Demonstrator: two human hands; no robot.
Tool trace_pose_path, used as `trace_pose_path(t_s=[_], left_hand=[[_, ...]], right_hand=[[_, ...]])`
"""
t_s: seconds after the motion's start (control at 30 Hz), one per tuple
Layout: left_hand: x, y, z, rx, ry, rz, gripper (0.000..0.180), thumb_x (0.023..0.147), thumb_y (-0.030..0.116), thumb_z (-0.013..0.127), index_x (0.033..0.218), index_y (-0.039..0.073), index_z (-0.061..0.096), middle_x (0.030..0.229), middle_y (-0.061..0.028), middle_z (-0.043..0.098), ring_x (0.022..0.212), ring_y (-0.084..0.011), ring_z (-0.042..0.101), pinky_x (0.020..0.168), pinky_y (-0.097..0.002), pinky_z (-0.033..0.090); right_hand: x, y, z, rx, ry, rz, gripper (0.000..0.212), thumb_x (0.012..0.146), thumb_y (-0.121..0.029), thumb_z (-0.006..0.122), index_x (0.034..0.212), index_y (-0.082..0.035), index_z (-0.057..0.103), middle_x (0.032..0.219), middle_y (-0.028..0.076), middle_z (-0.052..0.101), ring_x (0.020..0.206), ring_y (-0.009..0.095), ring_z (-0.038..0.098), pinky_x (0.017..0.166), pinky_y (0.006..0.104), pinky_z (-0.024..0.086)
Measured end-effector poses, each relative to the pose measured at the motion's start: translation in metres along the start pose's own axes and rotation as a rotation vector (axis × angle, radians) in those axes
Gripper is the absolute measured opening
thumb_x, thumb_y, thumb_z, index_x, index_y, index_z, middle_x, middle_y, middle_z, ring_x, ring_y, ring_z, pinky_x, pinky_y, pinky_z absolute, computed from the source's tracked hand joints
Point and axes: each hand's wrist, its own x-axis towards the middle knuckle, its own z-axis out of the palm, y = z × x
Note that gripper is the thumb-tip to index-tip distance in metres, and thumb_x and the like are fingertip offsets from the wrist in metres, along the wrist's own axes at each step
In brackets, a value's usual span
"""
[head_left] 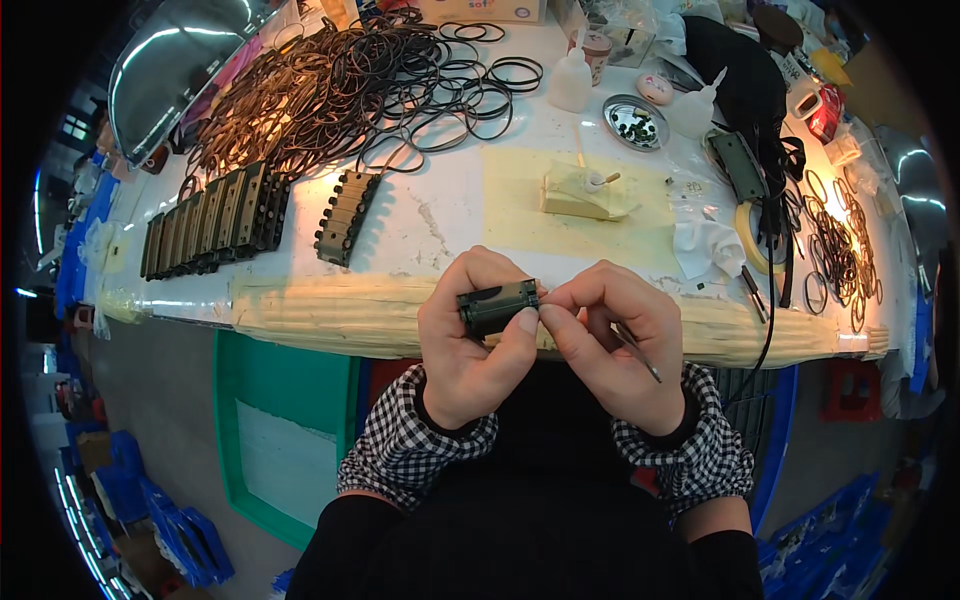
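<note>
My left hand [462,365] is closed round a small dark green ribbed housing [492,312], held just above the table's padded front edge. The thumb presses on its lower right corner. At the housing's right end, the thumb and forefinger of my right hand [635,335] pinch together; whatever is between those fingertips is too small to make out. A thin metal tool [640,362], its kind unclear, is tucked in the same hand and points down to the right. Beyond my hands lies a yellow taped block [585,195] with a small stick on top.
Several similar green housings [215,220] stand in a row at left, with another housing [346,215] beside them. Behind is a heap of black rubber rings [330,90]. A round dish of small green parts [635,122], white squeeze bottles [571,82], and a tape roll [752,235] lie rightward.
</note>
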Motion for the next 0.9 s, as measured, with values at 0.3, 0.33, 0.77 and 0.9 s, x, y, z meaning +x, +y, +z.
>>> trace_pose_path(t_s=[0.3, 0.33, 0.77, 0.9], left_hand=[[0.007, -0.014, -0.006, -0.906, -0.068, -0.465, 0.018, 0.081, 0.02, 0.055, 0.086, 0.005, 0.045, 0.083, -0.0107, 0.056, 0.079, -0.0218, 0.057, 0.076, -0.0354, 0.051], [0.006, -0.016, -0.006, -0.954, -0.075, -0.486, 0.018, 0.081, 0.02, 0.056, 0.086, 0.006, 0.045, 0.083, -0.0105, 0.056, 0.079, -0.0217, 0.057, 0.076, -0.0357, 0.051], [0.007, -0.018, -0.002, -1.025, -0.098, -0.432, 0.02, 0.081, 0.022, 0.058, 0.085, 0.006, 0.046, 0.082, -0.0084, 0.054, 0.079, -0.0199, 0.056, 0.078, -0.0358, 0.051], [0.008, -0.016, 0.0, -1.021, -0.121, -0.414, 0.022, 0.08, 0.024, 0.059, 0.085, 0.007, 0.046, 0.08, -0.0073, 0.052, 0.077, -0.019, 0.054, 0.077, -0.0336, 0.047]], right_hand=[[0.002, -0.008, -0.01, 0.104, 0.049, -0.138, 0.037, 0.095, -0.032, 0.053, 0.085, 0.001, 0.064, 0.073, 0.005, 0.058, 0.056, 0.009, 0.047, 0.054, 0.0228, 0.038], [0.0, -0.008, -0.016, 0.132, 0.043, -0.117, 0.049, 0.097, -0.042, 0.044, 0.085, 0.001, 0.064, 0.074, 0.006, 0.058, 0.058, 0.011, 0.049, 0.055, 0.0233, 0.039], [-0.005, -0.032, -0.024, -0.239, -0.015, -0.168, 0.029, 0.084, -0.023, 0.072, 0.1, 0.001, 0.068, 0.086, 0.01, 0.067, 0.076, 0.018, 0.065, 0.067, 0.0277, 0.051], [-0.004, -0.022, -0.015, -0.083, -0.029, -0.245, 0.03, 0.077, -0.003, 0.074, 0.106, 0.001, 0.067, 0.088, 0.01, 0.066, 0.079, 0.019, 0.066, 0.068, 0.0273, 0.053]])
